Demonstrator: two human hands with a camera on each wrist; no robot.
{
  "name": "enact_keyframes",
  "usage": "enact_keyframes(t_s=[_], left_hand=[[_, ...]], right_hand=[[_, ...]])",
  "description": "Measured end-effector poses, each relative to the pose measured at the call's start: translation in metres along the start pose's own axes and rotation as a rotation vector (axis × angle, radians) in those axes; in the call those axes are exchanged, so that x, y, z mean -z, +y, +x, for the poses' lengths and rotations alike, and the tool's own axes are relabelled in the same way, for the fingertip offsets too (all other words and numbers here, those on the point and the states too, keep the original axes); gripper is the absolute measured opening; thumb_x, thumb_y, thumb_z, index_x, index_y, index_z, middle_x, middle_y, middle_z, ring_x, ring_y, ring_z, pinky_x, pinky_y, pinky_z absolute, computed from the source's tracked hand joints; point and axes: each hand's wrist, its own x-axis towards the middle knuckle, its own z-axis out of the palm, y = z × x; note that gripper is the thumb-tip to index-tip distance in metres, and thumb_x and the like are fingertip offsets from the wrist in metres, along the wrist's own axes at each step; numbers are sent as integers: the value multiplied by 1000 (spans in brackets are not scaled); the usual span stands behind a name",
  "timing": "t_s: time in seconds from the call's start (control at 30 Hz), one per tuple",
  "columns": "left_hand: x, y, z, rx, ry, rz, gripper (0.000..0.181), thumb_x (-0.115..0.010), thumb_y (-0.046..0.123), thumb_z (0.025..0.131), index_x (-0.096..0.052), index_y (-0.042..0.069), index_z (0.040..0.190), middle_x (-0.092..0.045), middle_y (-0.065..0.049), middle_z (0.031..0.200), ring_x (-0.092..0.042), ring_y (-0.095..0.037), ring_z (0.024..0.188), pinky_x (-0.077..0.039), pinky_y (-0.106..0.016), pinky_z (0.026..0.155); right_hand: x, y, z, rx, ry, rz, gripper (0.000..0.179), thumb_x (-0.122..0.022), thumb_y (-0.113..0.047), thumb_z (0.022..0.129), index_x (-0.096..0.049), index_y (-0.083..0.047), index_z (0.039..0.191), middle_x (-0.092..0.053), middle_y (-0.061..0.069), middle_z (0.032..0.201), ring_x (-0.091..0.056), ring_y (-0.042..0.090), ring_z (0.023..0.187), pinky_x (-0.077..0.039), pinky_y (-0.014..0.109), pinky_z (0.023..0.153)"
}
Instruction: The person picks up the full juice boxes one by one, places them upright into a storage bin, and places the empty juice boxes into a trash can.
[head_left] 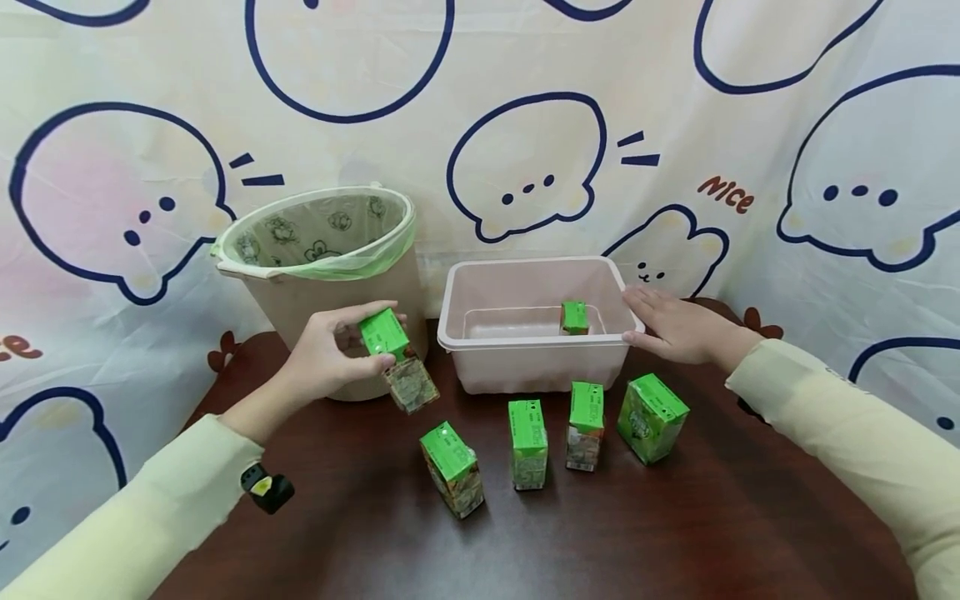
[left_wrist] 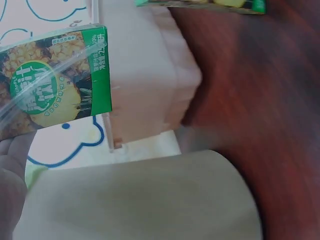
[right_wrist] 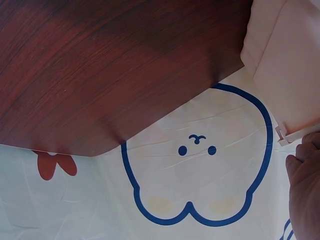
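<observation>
My left hand (head_left: 326,346) grips a pineapple juice carton (head_left: 411,385) with a green top, held tilted in the air in front of the bin and left of the pink plastic tub (head_left: 540,367). In the left wrist view the carton (left_wrist: 55,82) shows pineapple pictures and a green side band. My right hand (head_left: 678,327) rests on the tub's right rim, fingers extended. Inside the tub stands one green-topped carton (head_left: 574,318). Several more stand on the table in front, among them a left one (head_left: 452,469) and a right one (head_left: 652,418).
A beige bin (head_left: 352,308) lined with a patterned, green-edged bag stands at the back left, beside the tub. The dark brown table (head_left: 585,542) reaches back to a cartoon-printed curtain (head_left: 525,50). Two middle cartons (head_left: 528,446) stand near the tub's front.
</observation>
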Motion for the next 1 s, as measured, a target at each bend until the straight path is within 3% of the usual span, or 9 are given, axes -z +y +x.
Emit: enact_keyframes(t_s=[0.13,0.33,0.7,1.0], left_hand=[[-5,2,18,-15,13,6,57,-76,-5,78,-57,-3,132,-66,-21,116,-68,-13,86,-56,-24,71],[-16,3,42,34,12,12,58,-79,2,78,-59,2,132,-68,-18,106,-69,-15,82,-57,-26,69],[-35,10,91,37,-47,7,55,-76,8,83,-57,1,134,-65,-17,111,-67,-21,84,-57,-26,69],[-59,11,132,42,-80,41,54,-78,15,83,-60,4,132,-67,-13,106,-66,-20,84,-55,-27,71]], right_hand=[[-1,0,1,9,-5,4,79,-41,-52,100,-19,3,153,-18,23,157,-13,39,144,-16,56,113],[-1,-1,0,14,-2,4,80,-42,-52,99,-20,4,152,-18,25,157,-15,41,144,-17,58,113],[-1,-2,0,3,-3,-2,79,-41,-52,99,-19,2,153,-17,24,157,-15,42,143,-17,58,113],[1,-4,-1,-9,-11,2,80,-40,-54,99,-19,2,153,-16,23,158,-14,42,144,-17,59,112]])
